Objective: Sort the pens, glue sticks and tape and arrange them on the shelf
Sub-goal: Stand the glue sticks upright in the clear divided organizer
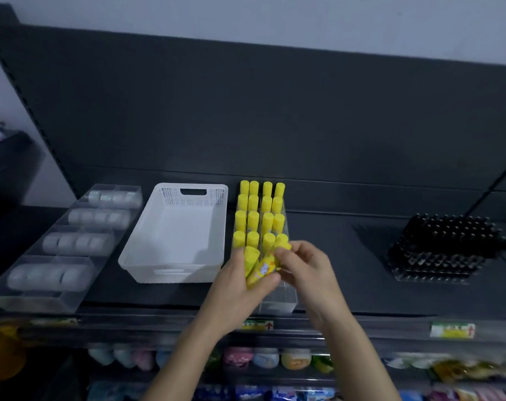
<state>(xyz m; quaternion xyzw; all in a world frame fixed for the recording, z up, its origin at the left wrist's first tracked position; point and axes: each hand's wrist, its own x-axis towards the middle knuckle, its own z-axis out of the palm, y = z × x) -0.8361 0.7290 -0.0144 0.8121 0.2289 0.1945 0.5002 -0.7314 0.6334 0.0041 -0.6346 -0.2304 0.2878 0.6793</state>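
We gripped a bunch of glue sticks (262,269) in our left hand (240,287) near the front edge of the shelf (350,287), our right hand (305,267) pinching one of them. More stood in the clear organizer (278,303) behind, beside the white basket (147,250).

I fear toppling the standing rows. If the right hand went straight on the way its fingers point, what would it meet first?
Probably the glue sticks gripped in the left hand, directly ahead of the right hand; the standing rows lie just beyond, though depth is unclear.
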